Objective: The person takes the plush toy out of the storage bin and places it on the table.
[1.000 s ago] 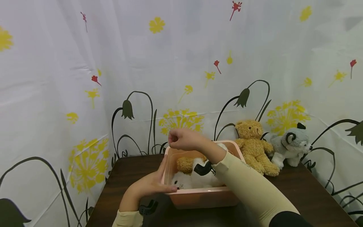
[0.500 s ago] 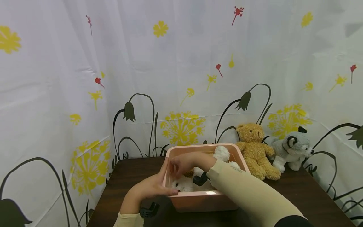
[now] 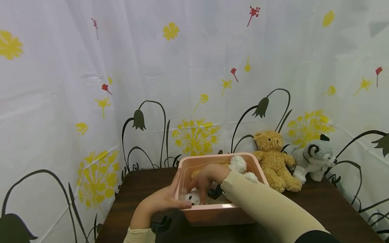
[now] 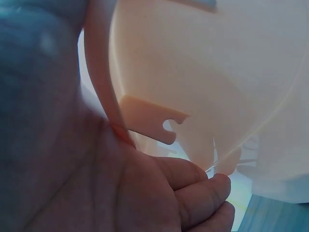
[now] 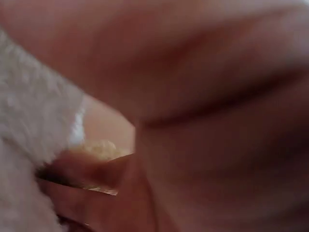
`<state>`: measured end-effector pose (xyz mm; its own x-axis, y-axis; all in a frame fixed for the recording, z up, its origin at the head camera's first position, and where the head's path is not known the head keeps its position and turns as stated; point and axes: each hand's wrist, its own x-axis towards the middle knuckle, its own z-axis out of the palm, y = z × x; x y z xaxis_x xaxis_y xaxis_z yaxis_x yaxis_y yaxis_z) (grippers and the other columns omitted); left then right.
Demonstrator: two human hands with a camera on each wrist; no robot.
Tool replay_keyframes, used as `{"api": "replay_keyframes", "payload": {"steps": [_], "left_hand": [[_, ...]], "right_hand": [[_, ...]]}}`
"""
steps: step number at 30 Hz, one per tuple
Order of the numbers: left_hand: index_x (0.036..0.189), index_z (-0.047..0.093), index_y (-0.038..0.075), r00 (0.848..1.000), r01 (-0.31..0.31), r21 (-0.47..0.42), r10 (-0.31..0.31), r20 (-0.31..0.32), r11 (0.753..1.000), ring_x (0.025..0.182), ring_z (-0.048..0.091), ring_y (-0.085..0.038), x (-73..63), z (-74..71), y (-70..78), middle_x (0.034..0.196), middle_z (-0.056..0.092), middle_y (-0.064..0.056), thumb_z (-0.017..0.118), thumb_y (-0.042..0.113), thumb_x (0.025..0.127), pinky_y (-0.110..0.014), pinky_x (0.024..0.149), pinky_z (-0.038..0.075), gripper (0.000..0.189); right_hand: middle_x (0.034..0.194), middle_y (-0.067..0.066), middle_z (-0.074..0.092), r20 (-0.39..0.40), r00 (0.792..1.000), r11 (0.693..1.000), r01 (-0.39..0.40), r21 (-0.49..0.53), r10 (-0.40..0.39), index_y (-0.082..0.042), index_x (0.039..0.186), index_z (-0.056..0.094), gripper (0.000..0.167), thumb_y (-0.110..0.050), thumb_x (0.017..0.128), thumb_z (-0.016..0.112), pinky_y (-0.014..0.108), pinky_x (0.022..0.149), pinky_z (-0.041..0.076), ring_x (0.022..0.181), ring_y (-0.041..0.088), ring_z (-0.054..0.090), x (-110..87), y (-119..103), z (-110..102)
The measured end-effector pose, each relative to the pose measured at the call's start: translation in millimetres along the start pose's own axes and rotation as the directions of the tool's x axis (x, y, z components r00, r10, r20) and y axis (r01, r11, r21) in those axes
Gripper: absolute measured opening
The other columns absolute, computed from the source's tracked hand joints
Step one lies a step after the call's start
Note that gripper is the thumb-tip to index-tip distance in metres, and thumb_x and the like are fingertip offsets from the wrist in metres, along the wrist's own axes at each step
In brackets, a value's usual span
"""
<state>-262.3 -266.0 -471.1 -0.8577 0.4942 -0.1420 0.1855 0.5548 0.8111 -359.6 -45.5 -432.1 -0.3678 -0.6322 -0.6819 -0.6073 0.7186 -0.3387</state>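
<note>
A pink plastic bin (image 3: 218, 216) stands on the dark wooden table, with plush toys inside. My left hand (image 3: 162, 199) holds its near left corner, thumb along the front rim and fingers along the left side. In the left wrist view, the fingers (image 4: 200, 193) bend against the bin's outer wall (image 4: 203, 63). Reaching down into the bin, my right hand (image 3: 209, 177) grips a white stuffed animal (image 3: 192, 197) near its dark-eyed face. White plush fur (image 5: 34, 101) lies against that hand in the right wrist view. Golden plush (image 3: 195, 174) shows behind the hand, mostly hidden.
A golden teddy bear (image 3: 271, 162) sits on the table just right of the bin, beside a grey-and-white plush dog (image 3: 314, 158). A curtain (image 3: 194, 60) printed with flowers hangs behind the table. Dark tabletop (image 3: 139, 184) shows left of the bin.
My right hand has come down from above the rim into the bin and onto the white stuffed animal. The left hand has kept its hold on the corner.
</note>
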Motion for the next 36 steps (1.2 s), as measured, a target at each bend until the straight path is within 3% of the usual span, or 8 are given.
{"api": "replay_keyframes", "payload": {"steps": [5, 10, 16, 21, 27, 30, 36], "left_hand": [[0.171, -0.026, 0.038, 1.000, -0.023, -0.016, 0.023, 0.006, 1.000, 0.137, 0.062, -0.029, 1.4, -0.6, 0.8, 0.169, 0.045, -0.021, 0.089, 0.050, 0.089, -0.048, 0.110, 0.051, 0.142], [0.172, -0.025, 0.035, 1.000, -0.029, -0.007, 0.029, -0.001, 1.000, 0.135, 0.063, -0.030, 2.7, -1.7, 2.1, 0.169, 0.044, -0.023, 0.089, 0.052, 0.088, -0.048, 0.110, 0.051, 0.142], [0.171, -0.026, 0.034, 1.000, -0.005, 0.006, 0.005, 0.007, 1.000, 0.140, 0.061, -0.032, 1.7, -0.3, 2.0, 0.174, 0.037, -0.024, 0.088, 0.054, 0.089, -0.052, 0.112, 0.050, 0.142], [0.171, -0.027, 0.034, 1.000, 0.011, 0.009, -0.011, 0.014, 1.000, 0.139, 0.062, -0.030, -0.7, 2.1, 0.5, 0.173, 0.037, -0.024, 0.087, 0.054, 0.090, -0.051, 0.112, 0.051, 0.141], [0.171, -0.028, 0.032, 1.000, 0.003, -0.010, -0.002, 0.019, 1.000, 0.135, 0.064, -0.027, -2.6, 2.4, -1.2, 0.172, 0.037, -0.028, 0.087, 0.051, 0.090, -0.048, 0.109, 0.053, 0.142], [0.171, -0.028, 0.030, 1.000, -0.004, -0.022, 0.004, 0.015, 1.000, 0.134, 0.064, -0.027, -2.5, 1.4, -0.3, 0.173, 0.035, -0.029, 0.088, 0.050, 0.090, -0.047, 0.109, 0.053, 0.142], [0.171, -0.028, 0.030, 1.000, -0.025, -0.019, 0.025, 0.011, 1.000, 0.135, 0.062, -0.029, -0.7, -0.2, 2.2, 0.175, 0.031, -0.029, 0.088, 0.048, 0.091, -0.046, 0.108, 0.053, 0.142]], "right_hand": [[0.175, -0.013, 0.037, 0.029, 0.999, 0.998, -0.037, 0.042, 0.036, -0.041, 0.167, 0.045, 0.088, -0.030, 0.092, 0.091, 0.035, 0.126, 0.038, 0.154, 0.005, 0.035, -2.2, 0, 2], [0.179, -0.010, 0.029, 0.052, 0.996, 0.981, -0.079, 0.176, 0.071, -0.036, 0.170, 0.039, 0.095, -0.019, 0.093, 0.090, 0.035, 0.127, 0.038, 0.155, 0.006, 0.031, -1.5, 1, 4], [0.172, -0.010, 0.041, 0.001, 0.997, 0.967, -0.080, 0.242, 0.083, -0.031, 0.169, 0.044, 0.097, -0.013, 0.087, 0.094, 0.029, 0.126, 0.036, 0.147, 0.003, 0.038, 1.0, 4, 9], [0.168, -0.012, 0.045, 0.002, 0.998, 0.945, -0.060, 0.320, 0.063, -0.032, 0.166, 0.049, 0.093, -0.004, 0.088, 0.090, 0.028, 0.124, 0.038, 0.142, 0.002, 0.040, 1.3, 5, 13], [0.153, -0.012, 0.046, 0.022, 1.000, 0.943, -0.006, 0.331, -0.002, -0.038, 0.165, 0.045, 0.093, 0.001, 0.090, 0.084, 0.029, 0.118, 0.042, 0.133, 0.007, 0.042, 4.5, 5, 13], [0.151, -0.010, 0.046, -0.004, 1.000, 0.948, 0.019, 0.318, -0.019, -0.037, 0.161, 0.045, 0.091, -0.003, 0.088, 0.086, 0.035, 0.115, 0.047, 0.132, 0.010, 0.044, 5.9, 6, 11], [0.144, -0.007, 0.048, -0.079, 0.995, 0.975, 0.078, 0.208, -0.062, -0.042, 0.154, 0.048, 0.086, -0.012, 0.086, 0.093, 0.028, 0.112, 0.044, 0.130, 0.009, 0.043, 9.0, 16, 3]]}}
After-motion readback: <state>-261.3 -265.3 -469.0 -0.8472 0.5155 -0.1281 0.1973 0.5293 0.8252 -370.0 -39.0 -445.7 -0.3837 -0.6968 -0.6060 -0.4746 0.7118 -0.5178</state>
